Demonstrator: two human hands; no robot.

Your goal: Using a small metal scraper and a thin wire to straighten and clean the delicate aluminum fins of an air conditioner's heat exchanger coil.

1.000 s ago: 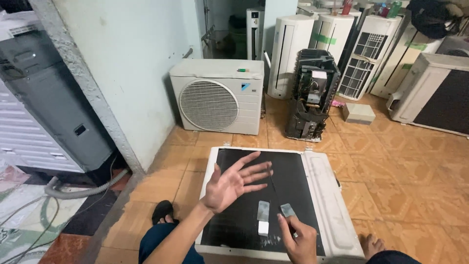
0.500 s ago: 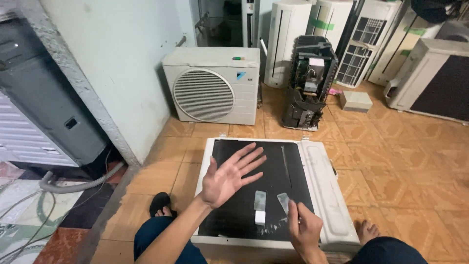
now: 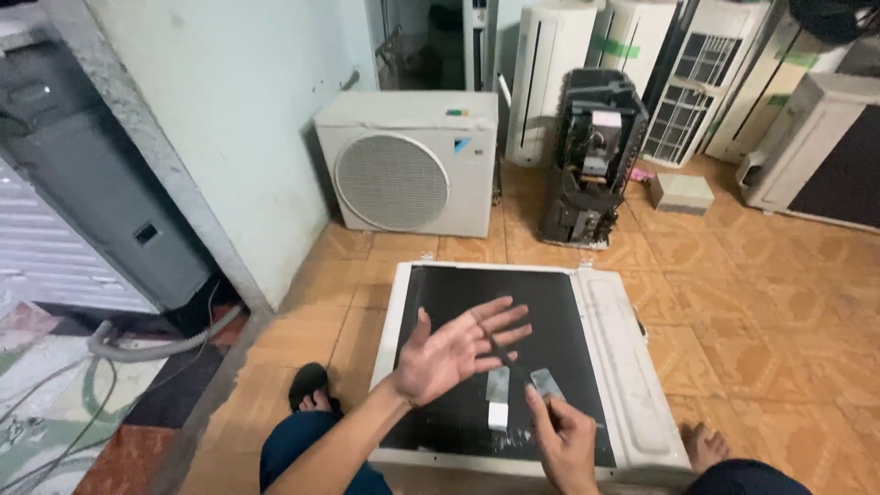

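A white panel with a large black sheet [image 3: 477,302] lies flat on the tiled floor in front of me. My left hand [image 3: 454,353] hovers above it, palm up, fingers spread, holding nothing. My right hand [image 3: 561,438] rests near the panel's near edge, its fingers pressing on a thin dark strip that runs up toward my left hand. Two small grey-white tape pieces [image 3: 498,394] sit on the black sheet between the hands.
A white outdoor air-conditioner unit [image 3: 408,165] stands against the pale green wall. A stripped dark unit [image 3: 591,156], a small box [image 3: 680,192] and several white units stand behind. A grey hose [image 3: 156,344] lies at left. My feet [image 3: 312,394] flank the panel.
The view has shifted slightly. My left hand has stayed spread above the panel; my right hand has moved a little toward the near edge.
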